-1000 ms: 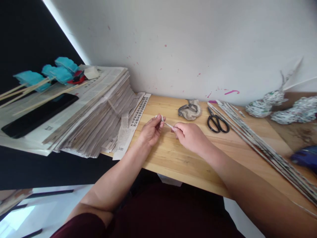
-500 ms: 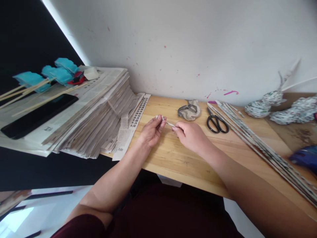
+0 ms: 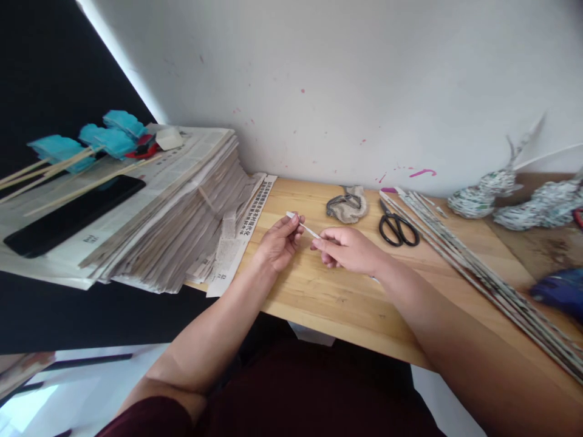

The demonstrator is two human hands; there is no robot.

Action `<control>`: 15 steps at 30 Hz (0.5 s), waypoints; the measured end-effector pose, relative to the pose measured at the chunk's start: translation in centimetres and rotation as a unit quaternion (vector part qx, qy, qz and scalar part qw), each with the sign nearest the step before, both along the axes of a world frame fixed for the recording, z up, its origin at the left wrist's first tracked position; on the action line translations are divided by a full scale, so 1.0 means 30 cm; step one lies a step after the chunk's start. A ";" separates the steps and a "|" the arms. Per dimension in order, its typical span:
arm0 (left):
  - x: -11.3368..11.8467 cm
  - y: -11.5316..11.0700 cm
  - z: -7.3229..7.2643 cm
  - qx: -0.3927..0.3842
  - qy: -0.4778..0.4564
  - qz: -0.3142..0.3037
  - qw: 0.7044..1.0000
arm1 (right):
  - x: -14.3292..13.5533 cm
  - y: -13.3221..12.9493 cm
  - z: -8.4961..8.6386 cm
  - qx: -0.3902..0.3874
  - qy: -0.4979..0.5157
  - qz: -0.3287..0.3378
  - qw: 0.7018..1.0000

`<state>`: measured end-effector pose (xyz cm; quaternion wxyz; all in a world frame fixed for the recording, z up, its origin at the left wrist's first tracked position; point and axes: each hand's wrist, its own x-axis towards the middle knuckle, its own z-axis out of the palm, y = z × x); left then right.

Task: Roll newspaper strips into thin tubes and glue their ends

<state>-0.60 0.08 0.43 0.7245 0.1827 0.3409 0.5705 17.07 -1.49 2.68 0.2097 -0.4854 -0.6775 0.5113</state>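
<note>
Between my two hands runs a thin white rolled paper stick (image 3: pixel 310 230), held above the wooden table. My left hand (image 3: pixel 281 241) pinches it near one end, and a short white tip stands out past the thumb. The fingers of my right hand (image 3: pixel 345 247) are closed on the other part, with the thumb along it. A small whitish-blue bit shows below my right wrist; whether it belongs to the stick I cannot tell. Black-handled scissors (image 3: pixel 399 232) lie to the right of my hands, and a crumpled beige cloth (image 3: pixel 350 205) lies behind them.
A tall newspaper stack (image 3: pixel 168 218) stands at left, bearing a black phone (image 3: pixel 75 213), wooden sticks and blue pieces (image 3: pixel 109 141). Long paper rods (image 3: pixel 483 276) lie at right, near woven paper shapes (image 3: pixel 483 194) and a dark blue object (image 3: pixel 558 290). A wall rises behind.
My right hand has turned and shifted slightly downward along the paper stick, its fingers lower now. More of the white tip shows at my left hand, which stays nearly in place.
</note>
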 end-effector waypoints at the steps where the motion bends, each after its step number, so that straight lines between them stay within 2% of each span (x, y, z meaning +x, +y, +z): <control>1: 0.001 0.001 -0.002 0.001 0.003 0.007 1.000 | -0.001 -0.001 0.000 0.032 -0.019 -0.002 0.999; 3: 0.004 0.002 -0.006 0.002 0.006 0.015 1.000 | -0.004 -0.003 0.003 0.074 -0.057 -0.007 0.996; 5: 0.007 0.003 -0.009 0.009 0.006 0.018 1.000 | -0.005 -0.004 0.005 0.075 -0.074 -0.007 0.994; 10: 0.015 0.001 -0.008 0.029 0.007 0.013 0.999 | 0.000 0.003 -0.008 0.033 -0.037 -0.002 0.999; 15: 0.013 -0.006 -0.006 0.028 0.003 0.000 1.000 | 0.003 0.008 -0.010 -0.048 0.013 -0.013 0.999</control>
